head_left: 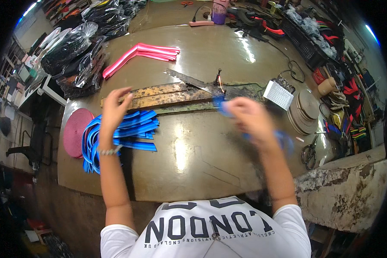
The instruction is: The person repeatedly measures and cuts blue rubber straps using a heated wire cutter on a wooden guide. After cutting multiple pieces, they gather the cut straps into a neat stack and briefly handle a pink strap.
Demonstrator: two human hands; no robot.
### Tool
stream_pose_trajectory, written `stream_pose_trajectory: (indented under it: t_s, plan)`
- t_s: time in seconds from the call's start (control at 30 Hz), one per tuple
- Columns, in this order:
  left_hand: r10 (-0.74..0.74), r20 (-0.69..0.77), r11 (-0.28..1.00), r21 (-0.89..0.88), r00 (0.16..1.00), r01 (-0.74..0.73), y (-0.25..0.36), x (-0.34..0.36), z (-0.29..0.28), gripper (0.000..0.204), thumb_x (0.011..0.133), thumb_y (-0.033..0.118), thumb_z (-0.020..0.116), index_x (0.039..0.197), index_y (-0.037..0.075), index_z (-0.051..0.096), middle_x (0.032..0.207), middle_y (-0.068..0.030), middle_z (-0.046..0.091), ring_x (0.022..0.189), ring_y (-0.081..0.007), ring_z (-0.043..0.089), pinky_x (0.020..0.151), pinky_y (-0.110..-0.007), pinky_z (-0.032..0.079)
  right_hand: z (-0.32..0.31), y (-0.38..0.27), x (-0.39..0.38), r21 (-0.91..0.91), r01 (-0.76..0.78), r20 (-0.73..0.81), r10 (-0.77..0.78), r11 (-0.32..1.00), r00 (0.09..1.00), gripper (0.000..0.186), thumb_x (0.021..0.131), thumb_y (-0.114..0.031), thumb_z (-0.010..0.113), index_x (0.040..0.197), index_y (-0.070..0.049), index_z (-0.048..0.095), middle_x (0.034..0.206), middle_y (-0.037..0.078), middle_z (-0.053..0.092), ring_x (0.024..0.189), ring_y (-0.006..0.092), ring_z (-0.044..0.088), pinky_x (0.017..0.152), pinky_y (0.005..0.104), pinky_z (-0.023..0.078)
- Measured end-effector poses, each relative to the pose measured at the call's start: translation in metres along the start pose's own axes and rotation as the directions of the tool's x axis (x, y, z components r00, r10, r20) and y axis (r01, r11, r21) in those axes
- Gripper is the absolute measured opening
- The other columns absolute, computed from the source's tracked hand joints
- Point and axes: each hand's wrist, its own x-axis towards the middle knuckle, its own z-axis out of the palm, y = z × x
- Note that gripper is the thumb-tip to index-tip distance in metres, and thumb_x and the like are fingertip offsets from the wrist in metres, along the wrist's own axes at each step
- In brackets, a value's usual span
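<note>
My left hand [118, 107] hangs over the pile of blue straps [137, 127], near the left part of a long stained board [155, 95], with its fingers apart. Beside that pile lies a coiled pink webbing roll [75, 133]. My right hand [251, 122], smeared by motion, pinches a blue strap [219, 103] at the board's right part, close to a small upright metal fixture with a wire [218, 81]; the strap's loose length shows blurred at the hand's right. A metal bar [187, 79] lies slanting across the board.
Folded pink straps [139, 49] lie at the back. Black wrapped bundles [62, 60] are piled back left. On the right are a white gridded box [278, 94], beige webbing rolls [303, 112], black scissors [309, 155] and a black crate [301, 41]. A pink power strip [201, 23] sits behind.
</note>
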Motion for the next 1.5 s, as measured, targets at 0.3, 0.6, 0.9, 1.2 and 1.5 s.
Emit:
stream_pose_trajectory:
  t_s: [0.3, 0.6, 0.9, 1.2, 1.5]
  plan:
    - [-0.303, 0.223, 0.863, -0.348, 0.926, 0.367, -0.02, 0.108, 0.136, 0.034, 0.093, 0.024, 0.049, 0.103, -0.007, 0.061, 0.084, -0.0103, 0.065, 0.07, -0.014, 0.06, 0.064, -0.029, 0.05, 0.105, 0.064, 0.215, -0.662, -0.021, -0.361, -0.295, 0.749, 0.884, 0.019, 0.073, -0.017, 0.064, 0.078, 0.001, 0.063, 0.078, 0.024, 0.064, 0.078, 0.04, 0.063, 0.072, 0.0443, 0.049]
    - [-0.375, 0.229, 0.908, -0.104, 0.898, 0.405, -0.022, 0.109, 0.149, 0.044, 0.074, 0.049, 0.068, 0.059, 0.008, 0.057, 0.052, -0.0015, 0.054, 0.049, -0.0153, 0.051, 0.051, -0.034, 0.04, 0.102, 0.039, 0.208, -0.853, -0.067, -0.228, -0.255, 0.518, 0.94, 0.021, 0.074, -0.02, 0.067, 0.081, 0.0, 0.066, 0.08, 0.022, 0.065, 0.081, 0.0382, 0.064, 0.074, 0.0438, 0.051]
    - [-0.382, 0.236, 0.918, -0.01, 0.893, 0.396, -0.023, 0.112, 0.147, 0.047, 0.073, 0.054, 0.066, 0.061, 0.009, 0.058, 0.056, -0.0034, 0.057, 0.057, -0.0195, 0.056, 0.062, -0.037, 0.043, 0.041, -0.048, 0.095, -0.948, 0.009, -0.073, -0.247, 0.318, 0.966, 0.029, 0.078, -0.029, 0.067, 0.08, 0.0, 0.067, 0.074, 0.019, 0.065, 0.069, 0.032, 0.064, 0.066, 0.0398, 0.049]
    - [-0.384, 0.257, 0.921, 0.044, 0.887, 0.387, -0.021, 0.113, 0.144, 0.05, 0.073, 0.056, 0.064, 0.056, 0.01, 0.055, 0.054, -0.0032, 0.056, 0.056, -0.0184, 0.056, 0.058, -0.036, 0.042, -0.046, 0.01, 0.094, -0.51, -0.131, -0.204, 0.029, 0.85, 0.979, 0.03, 0.082, -0.034, 0.068, 0.073, -0.006, 0.061, 0.059, -0.003, 0.05, 0.051, 0.0066, 0.042, 0.045, 0.0237, 0.029]
    - [-0.387, 0.235, 0.92, 0.034, 0.892, 0.39, -0.019, 0.111, 0.144, 0.046, 0.074, 0.052, 0.065, 0.06, 0.01, 0.055, 0.056, -0.003, 0.056, 0.056, -0.02, 0.055, 0.058, -0.035, 0.042, -0.065, 0.067, 0.095, -0.177, -0.34, -0.101, 0.326, 0.924, 0.94, 0.029, 0.084, -0.036, 0.067, 0.07, -0.013, 0.055, 0.058, -0.009, 0.04, 0.047, 0.0033, 0.032, 0.044, 0.0203, 0.022]
